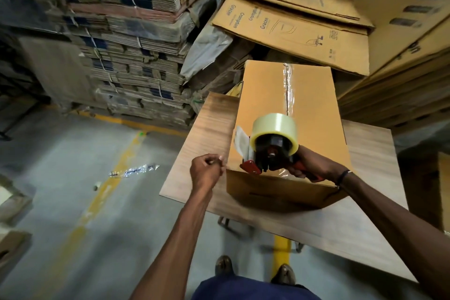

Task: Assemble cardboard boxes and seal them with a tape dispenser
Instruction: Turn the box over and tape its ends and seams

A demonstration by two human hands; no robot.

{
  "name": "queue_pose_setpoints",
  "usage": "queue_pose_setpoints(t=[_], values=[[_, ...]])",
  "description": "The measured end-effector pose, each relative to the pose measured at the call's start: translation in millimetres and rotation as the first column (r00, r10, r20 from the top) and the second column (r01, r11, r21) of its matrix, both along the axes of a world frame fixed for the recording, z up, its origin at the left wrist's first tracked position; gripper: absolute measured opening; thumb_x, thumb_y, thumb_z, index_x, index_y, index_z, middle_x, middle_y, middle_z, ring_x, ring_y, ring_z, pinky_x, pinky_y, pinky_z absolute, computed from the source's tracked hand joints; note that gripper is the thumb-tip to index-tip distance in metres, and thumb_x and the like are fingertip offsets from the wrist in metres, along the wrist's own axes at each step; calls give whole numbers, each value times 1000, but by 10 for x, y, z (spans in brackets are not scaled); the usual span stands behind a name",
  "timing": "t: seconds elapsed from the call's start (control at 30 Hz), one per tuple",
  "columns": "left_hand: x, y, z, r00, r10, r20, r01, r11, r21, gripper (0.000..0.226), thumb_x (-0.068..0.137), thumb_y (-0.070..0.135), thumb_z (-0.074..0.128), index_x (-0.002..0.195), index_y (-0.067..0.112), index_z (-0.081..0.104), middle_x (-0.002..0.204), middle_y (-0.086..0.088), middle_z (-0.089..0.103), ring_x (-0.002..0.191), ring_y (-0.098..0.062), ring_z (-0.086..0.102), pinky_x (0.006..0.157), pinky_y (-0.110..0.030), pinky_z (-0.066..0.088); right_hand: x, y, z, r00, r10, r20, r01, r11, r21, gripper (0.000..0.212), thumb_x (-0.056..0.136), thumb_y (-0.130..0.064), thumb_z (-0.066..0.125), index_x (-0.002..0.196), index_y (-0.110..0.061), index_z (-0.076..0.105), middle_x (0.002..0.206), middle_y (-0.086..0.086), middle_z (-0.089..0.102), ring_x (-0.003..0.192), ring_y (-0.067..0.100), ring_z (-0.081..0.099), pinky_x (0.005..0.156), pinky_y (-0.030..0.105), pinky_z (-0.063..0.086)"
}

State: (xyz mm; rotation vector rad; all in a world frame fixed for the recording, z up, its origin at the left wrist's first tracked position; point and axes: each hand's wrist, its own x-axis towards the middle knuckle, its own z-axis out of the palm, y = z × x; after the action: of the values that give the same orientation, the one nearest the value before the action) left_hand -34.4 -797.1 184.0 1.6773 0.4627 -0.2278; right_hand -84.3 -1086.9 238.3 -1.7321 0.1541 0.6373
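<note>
Gripping the red handle of the tape dispenser (270, 151) with the right hand (314, 165), fingers wrapped fully round it, at the near end of the cardboard box (287, 129). Left hand (207, 170) curled just off the box's near left corner, fingertips pinched together, perhaps on a loose tape end; too fine to tell. Box lying lengthwise on the wooden worktop (209, 124), clear tape (288, 87) already down along the centre seam towards the far end. Best now: keep the dispenser tilted so the blade bites, carry the strip over the near edge and down the front face, then press flat. Worth steadying the box against sliding. Beyond, flat cartons (292, 29) at far right, bundled cardboard stacks (126, 44) at far left.
</note>
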Motion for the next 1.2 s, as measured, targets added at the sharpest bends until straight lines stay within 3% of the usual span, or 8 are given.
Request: queue_pose_setpoints(t=[0.23,0.33,0.47,0.57,0.9,1.07,1.2], values=[[-107,143,-136,1000,-25,8,25,1000,0,6,95,13,74,93,7,76,73,-7,71,52,-7,61,61,-27,55,-122,-170,39,998,7,-56,-13,994,-112,67,112,-49,6,79,-13,52,62,-1,51,51,11,38,47,18,36],[-151,113,-179,1000,4,19,-4,1000,-5,10,94,18,74,90,9,77,75,-6,73,55,-7,63,63,-28,55,-167,-156,59,998,33,-56,-44,978,-204,72,111,-52,4,74,-11,51,61,3,48,41,8,34,39,17,29],[-191,39,-175,994,67,80,-73,994,75,21,83,34,86,81,16,77,70,4,75,63,-12,71,61,-24,55,-187,-144,53,999,23,-49,-32,980,-198,71,111,-51,5,75,-10,50,58,2,48,39,5,35,39,14,30],[-201,-8,-201,987,107,120,-122,985,124,19,79,34,89,76,19,76,68,7,74,69,-17,74,68,-28,57,-144,-125,23,998,37,-43,-44,982,-186,74,109,-56,5,74,-10,51,60,4,48,40,7,35,40,14,32],[-239,2,-366,990,110,91,-126,971,201,21,80,39,87,75,22,76,66,7,72,68,-13,73,70,-28,55,-44,-88,-102,991,134,-20,-134,948,-289,87,102,-68,1,75,-7,57,61,7,51,47,12,40,48,14,38],[-241,-17,-502,997,57,52,-66,980,187,27,84,51,79,75,26,74,71,8,73,70,-17,74,75,-36,60,-37,-82,-114,994,106,-28,-109,958,-263,86,99,-71,-1,72,-12,56,62,4,53,51,12,42,52,18,41],[-231,-4,-564,1000,-8,-10,9,983,185,39,77,73,70,84,35,72,76,9,76,69,-17,74,72,-40,61,-23,-78,-166,993,114,-21,-115,961,-250,94,95,-80,0,78,-9,59,68,11,54,55,14,43,54,19,43]])
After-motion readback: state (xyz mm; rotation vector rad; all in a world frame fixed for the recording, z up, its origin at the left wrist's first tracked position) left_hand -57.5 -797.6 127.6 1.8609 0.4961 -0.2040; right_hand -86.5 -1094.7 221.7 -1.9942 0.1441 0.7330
